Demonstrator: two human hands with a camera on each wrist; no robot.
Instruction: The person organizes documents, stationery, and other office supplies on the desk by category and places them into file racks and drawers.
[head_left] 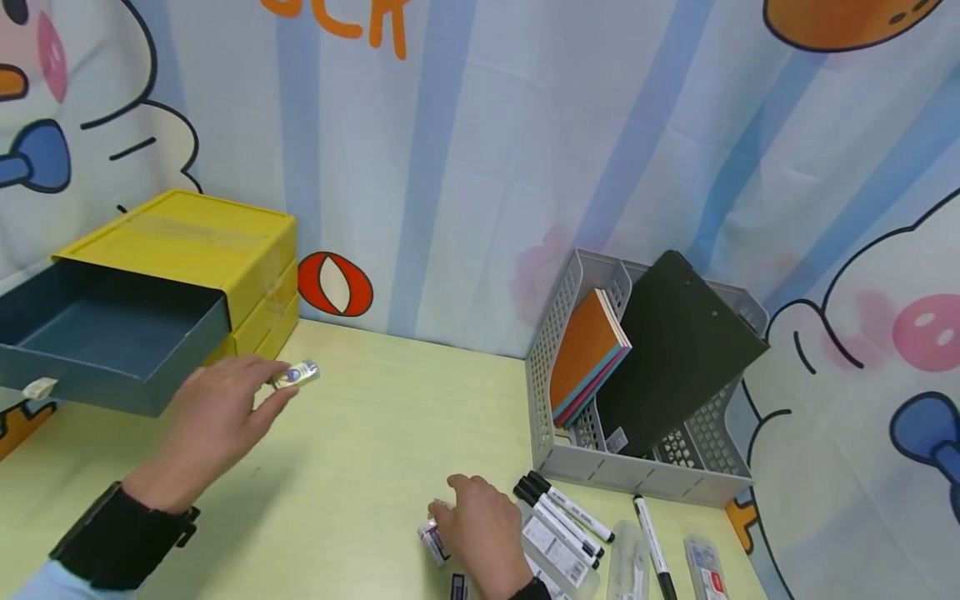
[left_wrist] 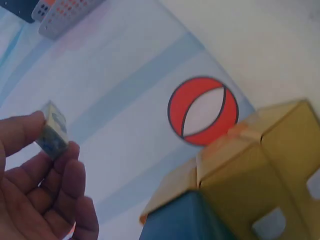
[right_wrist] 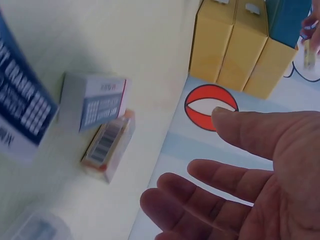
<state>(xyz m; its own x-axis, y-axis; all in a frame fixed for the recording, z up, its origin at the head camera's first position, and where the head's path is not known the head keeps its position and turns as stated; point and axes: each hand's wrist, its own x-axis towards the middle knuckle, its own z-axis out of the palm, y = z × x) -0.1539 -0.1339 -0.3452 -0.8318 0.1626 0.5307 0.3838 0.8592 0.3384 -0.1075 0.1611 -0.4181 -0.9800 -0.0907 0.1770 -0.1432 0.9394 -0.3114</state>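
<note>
Between thumb and fingertips, my left hand pinches a small printed box, whitish with blue and yellow marks. That hand is in front of the yellow drawer unit, beside its pulled-out blue-grey drawer. The left wrist view shows the box held at its end. My right hand is over the table's front part, and its fingers are spread with nothing between them in the right wrist view. Near it lie a small white-grey box and a small barcoded box.
Right of my right hand lie several black-capped markers, a clear case, a single pen and another small case. Behind them a grey file rack holds notebooks and a dark clipboard. A printed curtain hangs behind.
</note>
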